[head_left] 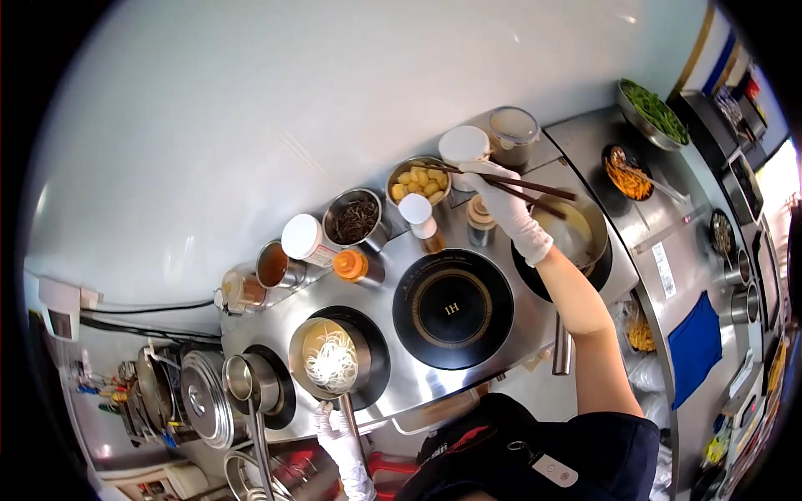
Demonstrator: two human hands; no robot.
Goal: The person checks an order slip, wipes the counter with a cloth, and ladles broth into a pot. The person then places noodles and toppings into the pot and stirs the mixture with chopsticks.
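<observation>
My right hand (504, 204), in a white glove, is closed around long brown chopsticks (547, 188). The chopsticks reach left over a metal bowl of yellow potato-like chunks (422, 185) and right over a pot of pale liquid (576, 238). My left hand (334, 430), also gloved, is low in front of the stove, beside the handle (352, 426) of a saucepan (364, 355). Its fingers look loosely apart, pointing up; whether they touch the handle I cannot tell. White noodles (332, 361) lie in that saucepan.
A bare black induction plate (453, 309) sits between the two pots. Along the wall stand a bowl of dark shreds (355, 219), an orange-lidded bottle (351, 265) and several jars. A small saucepan (255, 382) is at left. Greens (656, 113) and a blue cloth (695, 349) are at right.
</observation>
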